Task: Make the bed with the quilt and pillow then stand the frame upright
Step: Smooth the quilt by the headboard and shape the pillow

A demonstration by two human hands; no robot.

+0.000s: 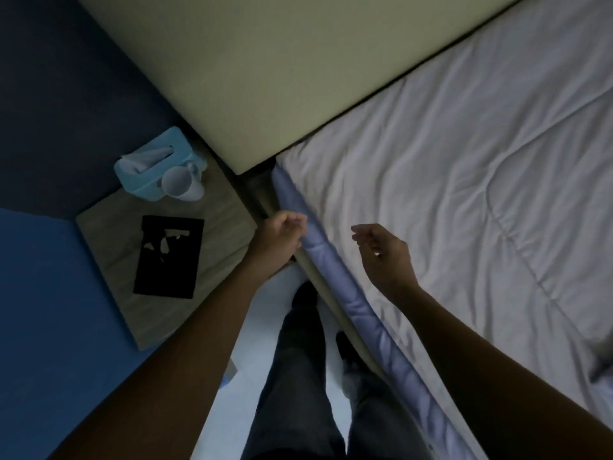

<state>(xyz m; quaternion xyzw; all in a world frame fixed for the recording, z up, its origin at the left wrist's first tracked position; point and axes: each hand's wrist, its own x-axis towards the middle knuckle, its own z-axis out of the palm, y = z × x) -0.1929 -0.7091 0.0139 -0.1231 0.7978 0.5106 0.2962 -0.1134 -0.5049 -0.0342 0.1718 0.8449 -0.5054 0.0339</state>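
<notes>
- Presently, the left grip point(280, 235) sits against the blue mattress edge point(318, 257) with fingers curled; I cannot tell whether it pinches fabric.
- The right grip point(384, 250) hovers just over the quilt point(464, 161), fingers loosely bent and holding nothing.
- The quilt lies spread under and to the right of the right grip, wrinkled, reaching up to the headboard point(265, 78).
- The frame point(169, 257) lies flat on the table point(106, 260), to the left of the left grip, its long axis running away from the person. The left grip is judged the nearer for standing it up.
- A tissue box point(149, 164) and mug point(180, 185) stand beyond the frame.
- No pillow is in view; the bed's far side is cut off and the light is dim.
</notes>
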